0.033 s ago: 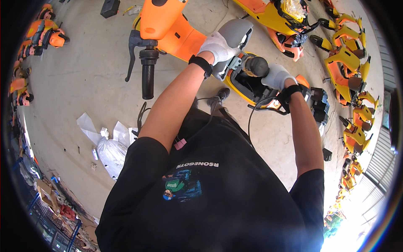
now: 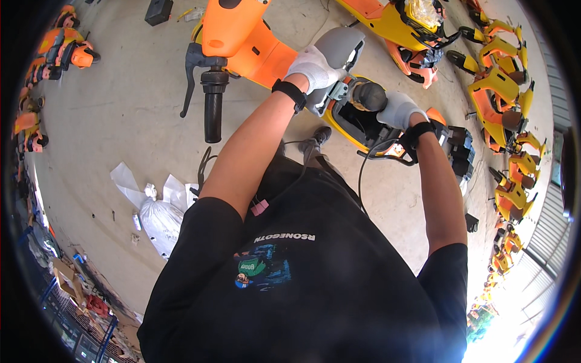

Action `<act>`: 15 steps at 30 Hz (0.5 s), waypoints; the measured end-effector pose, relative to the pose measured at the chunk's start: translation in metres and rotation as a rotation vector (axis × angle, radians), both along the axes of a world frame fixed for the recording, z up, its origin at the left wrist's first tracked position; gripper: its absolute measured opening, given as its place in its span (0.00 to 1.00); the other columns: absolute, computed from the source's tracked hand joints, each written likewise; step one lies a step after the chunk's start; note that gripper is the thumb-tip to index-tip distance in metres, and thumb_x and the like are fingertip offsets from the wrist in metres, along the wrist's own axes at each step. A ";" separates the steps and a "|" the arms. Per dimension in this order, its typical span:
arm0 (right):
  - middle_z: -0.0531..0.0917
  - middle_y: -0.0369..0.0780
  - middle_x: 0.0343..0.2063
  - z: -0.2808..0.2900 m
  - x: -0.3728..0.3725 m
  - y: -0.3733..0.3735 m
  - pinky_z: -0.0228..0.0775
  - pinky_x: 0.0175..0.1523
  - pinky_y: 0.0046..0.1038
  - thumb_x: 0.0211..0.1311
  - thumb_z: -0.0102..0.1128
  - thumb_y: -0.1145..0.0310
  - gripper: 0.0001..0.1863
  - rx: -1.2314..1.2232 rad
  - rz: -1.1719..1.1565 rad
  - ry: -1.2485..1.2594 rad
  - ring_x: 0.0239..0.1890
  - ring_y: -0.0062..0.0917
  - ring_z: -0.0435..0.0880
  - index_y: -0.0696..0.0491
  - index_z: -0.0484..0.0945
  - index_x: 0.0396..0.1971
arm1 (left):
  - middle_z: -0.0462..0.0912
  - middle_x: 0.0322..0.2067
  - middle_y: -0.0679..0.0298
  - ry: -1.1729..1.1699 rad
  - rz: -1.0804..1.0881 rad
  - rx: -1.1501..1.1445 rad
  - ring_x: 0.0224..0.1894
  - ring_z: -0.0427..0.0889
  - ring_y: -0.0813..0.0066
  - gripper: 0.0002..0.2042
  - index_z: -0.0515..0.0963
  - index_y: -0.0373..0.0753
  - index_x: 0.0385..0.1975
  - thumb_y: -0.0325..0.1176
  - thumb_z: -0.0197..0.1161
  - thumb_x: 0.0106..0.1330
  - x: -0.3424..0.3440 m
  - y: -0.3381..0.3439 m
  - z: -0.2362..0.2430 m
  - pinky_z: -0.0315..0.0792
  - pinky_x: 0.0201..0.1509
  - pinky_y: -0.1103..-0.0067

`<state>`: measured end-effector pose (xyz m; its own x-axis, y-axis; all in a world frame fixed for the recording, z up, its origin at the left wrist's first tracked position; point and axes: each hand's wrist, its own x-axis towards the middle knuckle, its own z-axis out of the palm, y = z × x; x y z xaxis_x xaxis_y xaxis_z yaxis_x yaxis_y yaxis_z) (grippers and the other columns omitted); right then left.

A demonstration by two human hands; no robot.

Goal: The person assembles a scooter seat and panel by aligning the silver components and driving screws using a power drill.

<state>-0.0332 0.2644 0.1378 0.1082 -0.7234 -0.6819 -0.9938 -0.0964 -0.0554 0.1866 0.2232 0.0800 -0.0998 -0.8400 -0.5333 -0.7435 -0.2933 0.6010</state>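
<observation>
My gloved left hand (image 2: 311, 69) grips a grey plastic piece (image 2: 342, 45) beside an orange scooter body (image 2: 266, 51), its fingers curled and partly hidden. Just right of it sit a small metal bracket (image 2: 339, 91) and a black-capped cylindrical part (image 2: 370, 94). My gloved right hand (image 2: 397, 112) is closed against that cylindrical part, apparently around its lower end; its fingertips are hidden. Beneath both lies a yellow-rimmed black compartment (image 2: 354, 121) on the scooter. A handlebar grip (image 2: 213, 109) with a brake lever hangs to the left of my left forearm.
Yellow and orange scooters (image 2: 493, 97) line the right side, another (image 2: 399, 27) stands ahead, more (image 2: 60, 54) stand far left. A white sack (image 2: 158, 221) lies on the concrete floor by my left side. A black box (image 2: 157, 12) is at the top; cardboard (image 2: 69, 281) lies lower left.
</observation>
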 end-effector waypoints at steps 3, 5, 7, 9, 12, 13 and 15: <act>0.84 0.50 0.38 0.001 0.003 -0.004 0.74 0.51 0.36 0.43 0.59 0.65 0.21 0.024 -0.057 -0.004 0.44 0.45 0.82 0.52 0.81 0.42 | 0.67 0.61 0.39 -0.024 -0.004 -0.021 0.61 0.73 0.53 0.52 0.56 0.21 0.63 0.57 0.71 0.48 0.000 0.002 -0.002 0.70 0.62 0.72; 0.84 0.50 0.38 -0.001 0.002 -0.005 0.74 0.51 0.36 0.44 0.59 0.66 0.21 0.023 -0.051 -0.005 0.44 0.46 0.82 0.52 0.81 0.43 | 0.67 0.61 0.39 -0.021 -0.002 -0.009 0.62 0.72 0.53 0.52 0.56 0.21 0.63 0.56 0.71 0.48 -0.001 0.003 0.001 0.70 0.63 0.72; 0.84 0.50 0.38 -0.002 0.001 -0.005 0.74 0.51 0.36 0.44 0.59 0.66 0.21 0.022 -0.046 -0.005 0.44 0.46 0.82 0.52 0.81 0.43 | 0.66 0.61 0.38 -0.018 -0.002 0.002 0.62 0.72 0.52 0.51 0.56 0.21 0.63 0.56 0.71 0.49 -0.001 0.003 0.002 0.70 0.63 0.72; 0.84 0.50 0.38 0.000 0.001 -0.005 0.74 0.51 0.36 0.44 0.59 0.66 0.22 0.025 -0.052 -0.007 0.44 0.46 0.82 0.52 0.80 0.43 | 0.68 0.60 0.39 -0.016 0.000 0.000 0.61 0.73 0.53 0.51 0.56 0.21 0.62 0.55 0.72 0.48 -0.001 0.002 0.003 0.71 0.62 0.72; 0.84 0.50 0.38 0.004 0.004 -0.004 0.74 0.52 0.36 0.44 0.59 0.66 0.22 0.026 -0.055 -0.005 0.44 0.45 0.82 0.52 0.80 0.44 | 0.70 0.59 0.40 0.010 0.008 0.008 0.60 0.75 0.54 0.50 0.58 0.21 0.62 0.54 0.72 0.48 0.001 0.003 0.010 0.72 0.61 0.72; 0.84 0.50 0.38 0.003 0.002 -0.004 0.74 0.52 0.36 0.44 0.59 0.66 0.22 0.026 -0.055 -0.004 0.44 0.45 0.82 0.52 0.80 0.44 | 0.70 0.59 0.40 0.010 0.008 0.009 0.60 0.75 0.54 0.50 0.58 0.21 0.62 0.54 0.72 0.48 0.001 0.003 0.011 0.72 0.61 0.72; 0.84 0.50 0.38 0.000 -0.001 -0.004 0.73 0.52 0.35 0.44 0.59 0.66 0.21 0.027 -0.064 -0.017 0.44 0.45 0.82 0.52 0.80 0.43 | 0.71 0.59 0.41 0.015 0.014 -0.009 0.59 0.76 0.55 0.49 0.60 0.21 0.61 0.54 0.73 0.48 0.002 0.004 0.013 0.72 0.60 0.73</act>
